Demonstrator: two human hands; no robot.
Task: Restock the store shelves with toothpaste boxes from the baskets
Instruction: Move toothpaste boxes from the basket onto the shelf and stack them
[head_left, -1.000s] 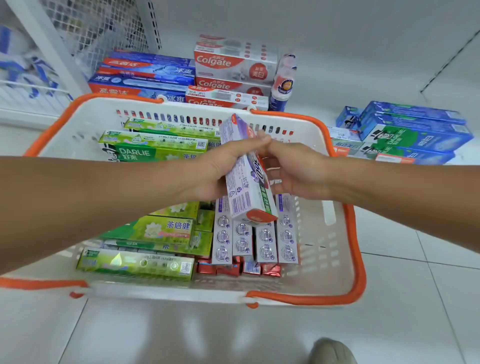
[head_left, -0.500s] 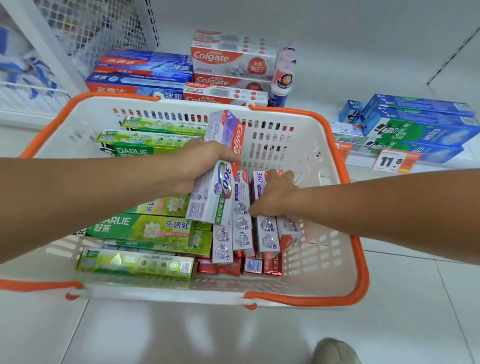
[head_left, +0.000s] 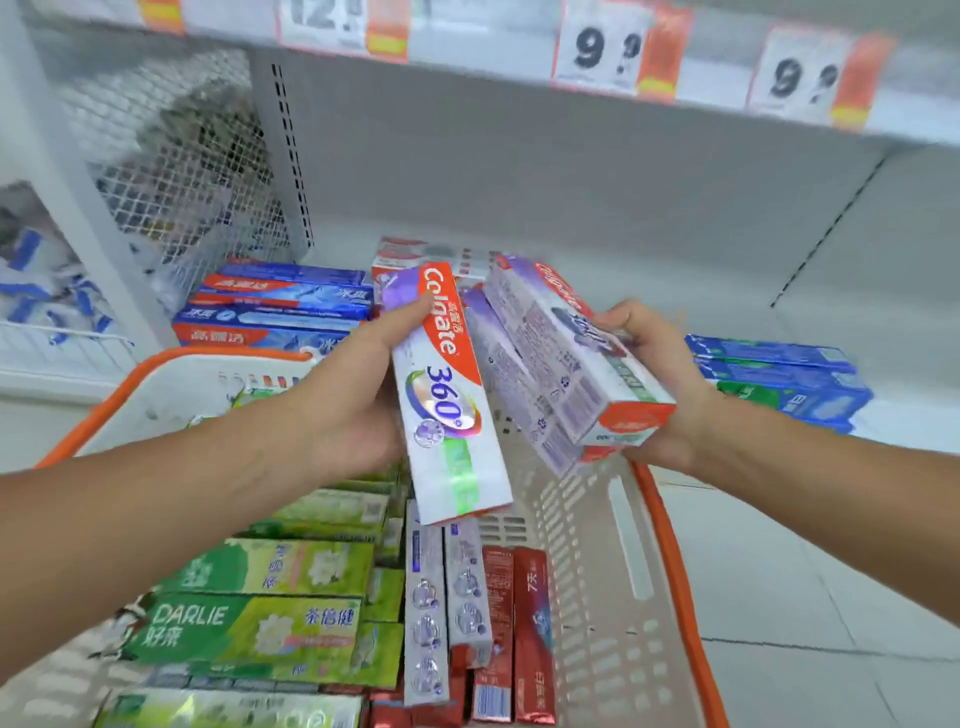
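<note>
The left hand (head_left: 358, 410) grips a single Colgate 360 box (head_left: 449, 400), thumb across its face, holding it tilted above the white basket (head_left: 628, 525) with the orange rim. The right hand (head_left: 660, 384) is curled round a loose bundle of purple boxes (head_left: 550, 358), two or three fanned apart at their far ends, not squared up. Both loads hang over the basket's right half, short of the lower shelf (head_left: 649, 260), where blue and red boxes (head_left: 280, 306) sit stacked at the left and a blue and green stack (head_left: 779, 379) lies at the right. More purple boxes (head_left: 441, 603), red boxes (head_left: 519, 634) and green Darlie boxes (head_left: 249, 623) remain in the basket. The weak point looks to be the right-hand bundle: the boxes are slick and splayed, so a reach toward the shelf could let the lowest one slide free and drop back into the basket or onto the floor tiles (head_left: 805, 597). Setting them down askew could also nudge the stacks already on the shelf out of line.
</note>
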